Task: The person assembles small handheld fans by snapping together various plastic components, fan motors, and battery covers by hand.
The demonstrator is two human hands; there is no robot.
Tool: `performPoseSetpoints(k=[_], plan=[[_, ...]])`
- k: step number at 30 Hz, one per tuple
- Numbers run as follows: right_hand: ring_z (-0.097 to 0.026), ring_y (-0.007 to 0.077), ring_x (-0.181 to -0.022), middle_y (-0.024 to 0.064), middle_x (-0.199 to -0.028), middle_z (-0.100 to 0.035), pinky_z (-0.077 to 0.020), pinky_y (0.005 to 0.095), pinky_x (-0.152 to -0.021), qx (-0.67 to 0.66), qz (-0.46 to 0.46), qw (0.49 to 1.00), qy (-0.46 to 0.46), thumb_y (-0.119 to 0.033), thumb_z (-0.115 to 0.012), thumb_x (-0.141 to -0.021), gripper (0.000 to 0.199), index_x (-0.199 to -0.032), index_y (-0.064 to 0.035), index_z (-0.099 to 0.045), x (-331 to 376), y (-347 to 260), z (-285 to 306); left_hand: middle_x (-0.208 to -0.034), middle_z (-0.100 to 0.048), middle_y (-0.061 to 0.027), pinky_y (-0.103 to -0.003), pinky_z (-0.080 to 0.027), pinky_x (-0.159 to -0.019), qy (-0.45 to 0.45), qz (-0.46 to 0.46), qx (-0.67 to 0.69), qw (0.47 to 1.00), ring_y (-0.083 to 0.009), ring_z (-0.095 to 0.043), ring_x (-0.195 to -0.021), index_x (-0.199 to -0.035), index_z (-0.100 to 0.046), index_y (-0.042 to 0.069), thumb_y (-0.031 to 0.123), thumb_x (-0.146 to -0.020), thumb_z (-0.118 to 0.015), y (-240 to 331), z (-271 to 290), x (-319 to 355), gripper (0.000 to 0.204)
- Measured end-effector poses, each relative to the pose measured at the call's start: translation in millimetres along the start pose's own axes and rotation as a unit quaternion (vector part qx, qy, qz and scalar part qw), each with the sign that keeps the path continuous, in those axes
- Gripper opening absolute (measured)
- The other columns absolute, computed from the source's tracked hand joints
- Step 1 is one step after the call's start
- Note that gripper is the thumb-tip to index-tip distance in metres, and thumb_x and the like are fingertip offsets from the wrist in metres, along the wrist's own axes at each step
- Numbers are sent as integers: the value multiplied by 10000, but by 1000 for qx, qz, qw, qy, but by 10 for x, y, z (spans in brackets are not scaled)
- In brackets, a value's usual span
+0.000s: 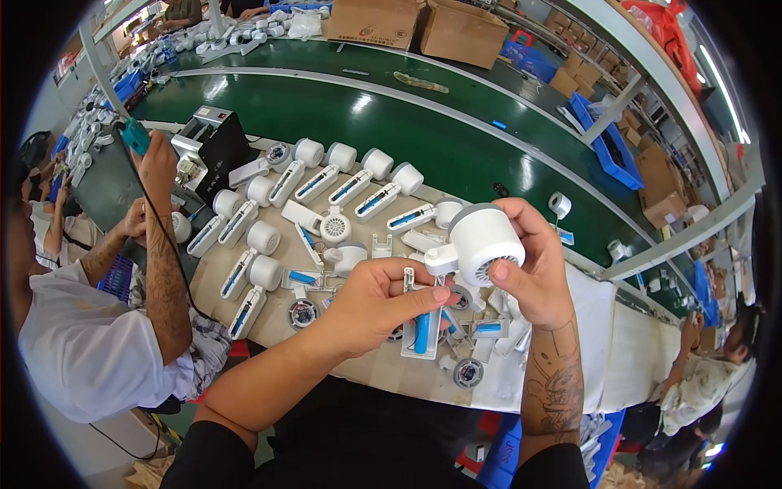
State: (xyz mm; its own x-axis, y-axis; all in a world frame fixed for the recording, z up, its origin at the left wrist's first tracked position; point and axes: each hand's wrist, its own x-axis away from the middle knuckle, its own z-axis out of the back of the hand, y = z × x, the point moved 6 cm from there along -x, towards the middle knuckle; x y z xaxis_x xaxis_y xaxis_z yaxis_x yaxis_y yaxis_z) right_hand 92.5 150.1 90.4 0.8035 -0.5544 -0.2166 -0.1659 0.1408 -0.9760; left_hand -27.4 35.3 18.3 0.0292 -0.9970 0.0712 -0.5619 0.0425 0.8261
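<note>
Between my hands is a white handheld fan (479, 238) with a round, grey-topped head and a vented face. My right hand (539, 273) is closed round its head, the thumb near the vent slots. Below hangs its open handle (420, 326), a blue battery cell (421, 332) showing inside. My left hand (371, 303) pinches that handle between thumb and fingers; some fingertips are hidden behind it. Under my hands lies a heap of loose white shells (507, 326) and fan parts, among them a round motor piece (468, 372).
Several fans with open handles (318, 183) stand in rows to the left on the tan work surface (358, 372). Beyond runs a green conveyor belt (326, 106). At left a co-worker's hand (156, 167) holds a teal tool beside a black machine (216, 151). Blue bins (607, 147) line the far right.
</note>
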Motion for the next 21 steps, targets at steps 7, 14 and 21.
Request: performPoseSetpoints(k=[7, 14, 21], plan=[[-645, 134, -980, 95, -1075, -682, -517, 286, -878, 13, -41, 999, -25, -160, -846, -782, 561, -1234, 34, -577, 36, -9, 5, -948, -718, -116, -275, -579, -742, 21, 21, -13, 999, -164, -711, -847, -1003, -653, -27, 88, -935, -657, -86, 66, 39, 133], [-645, 122, -957, 92, -1065, -688, -530, 266, -844, 53, -226, 950, -210, -159, -849, -781, 538, -1205, 66, -607, -95, 69, -119, -897, -717, -59, -242, -534, -705, -60, 59, -112, 990, -98, -678, -772, -1033, -677, -22, 45, -864, -724, -183, -86, 164, 188], [-652, 114, -907, 85, -1015, -698, -536, 261, -804, 117, -242, 938, -219, -207, -804, -845, 458, -1174, 62, -630, -174, 257, -158, -946, -711, -104, -287, -554, -740, -59, 60, -57, 995, -140, -678, -817, -1070, -663, -39, 191, -957, -673, -230, -15, 151, 257]])
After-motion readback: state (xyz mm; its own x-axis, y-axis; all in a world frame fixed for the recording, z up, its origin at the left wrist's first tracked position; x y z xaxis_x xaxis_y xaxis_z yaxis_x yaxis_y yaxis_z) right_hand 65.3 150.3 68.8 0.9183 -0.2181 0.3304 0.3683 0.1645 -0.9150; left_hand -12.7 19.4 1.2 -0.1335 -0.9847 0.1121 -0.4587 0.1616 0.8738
